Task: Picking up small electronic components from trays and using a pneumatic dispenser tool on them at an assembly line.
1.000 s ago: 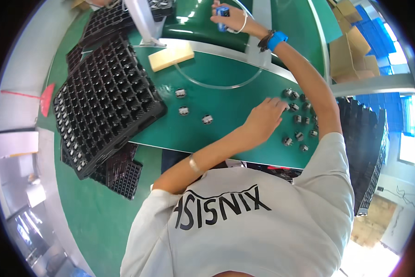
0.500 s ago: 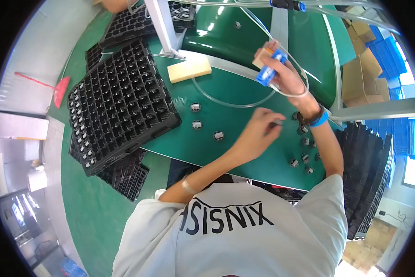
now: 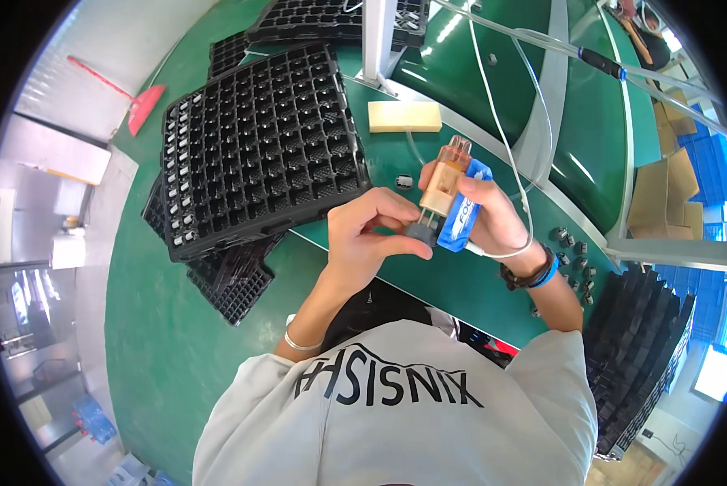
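The green surface [image 3: 493,287] is the largest thing near the person, and it runs slantwise in front of the body. At its left lies a big black tray [image 3: 274,217] with many pockets, where the columns at the left edge carry small pale parts; at the right, beside the right forearm, stands a stack of black trays [image 3: 635,356]. A pale yellow block [image 3: 404,116] lies farther away on the surface. Nearer, above the surface, the right hand [image 3: 497,211] has its fingers closed around a tan and blue hand tool [image 3: 442,188]. The long axis of this tool is tilted: the clear orange end points away from the person and a little to the right, while the metal prongs point back toward the person and slightly left. The left hand [image 3: 363,235] pinches a dark round part [image 3: 420,235] between thumb and fingers, just at these prongs; whether the prongs already enter it, one cannot tell. The step in hand seems to be the fitting of part and prongs together, and the next move probably calls for straight alignment and a gentle push. The smallest things, several metallic parts [image 3: 581,263], lie scattered near the right forearm.
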{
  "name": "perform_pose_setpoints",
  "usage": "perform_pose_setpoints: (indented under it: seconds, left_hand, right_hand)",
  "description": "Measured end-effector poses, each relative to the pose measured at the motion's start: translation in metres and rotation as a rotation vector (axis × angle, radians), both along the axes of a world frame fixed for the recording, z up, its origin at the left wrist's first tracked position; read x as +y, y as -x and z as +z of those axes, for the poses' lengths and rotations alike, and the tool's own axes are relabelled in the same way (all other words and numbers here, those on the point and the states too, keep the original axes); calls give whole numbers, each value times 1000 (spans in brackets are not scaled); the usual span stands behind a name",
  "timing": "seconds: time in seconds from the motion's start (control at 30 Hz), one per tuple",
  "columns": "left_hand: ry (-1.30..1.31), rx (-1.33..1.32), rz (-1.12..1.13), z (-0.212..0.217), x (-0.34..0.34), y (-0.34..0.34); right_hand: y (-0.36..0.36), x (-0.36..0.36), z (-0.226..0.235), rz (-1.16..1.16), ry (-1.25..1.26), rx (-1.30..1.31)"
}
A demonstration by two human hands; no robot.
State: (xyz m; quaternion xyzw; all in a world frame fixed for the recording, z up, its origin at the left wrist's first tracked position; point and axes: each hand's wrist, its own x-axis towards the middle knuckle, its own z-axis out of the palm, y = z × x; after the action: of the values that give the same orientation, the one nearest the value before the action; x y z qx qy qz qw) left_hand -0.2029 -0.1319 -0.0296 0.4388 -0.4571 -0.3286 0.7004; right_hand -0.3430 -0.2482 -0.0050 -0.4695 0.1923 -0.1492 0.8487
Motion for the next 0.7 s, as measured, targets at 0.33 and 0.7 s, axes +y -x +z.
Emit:
perform_pose_setpoints:
  seconds: [0.33, 0.7]
  left_hand:
    - [22, -119, 45, -4, 1, 4]
    - [139, -117, 5, -15, -5, 6]
  right_hand:
    - [4, 8, 2, 24, 136, 142]
    - [-6, 18, 0, -63, -31, -6]
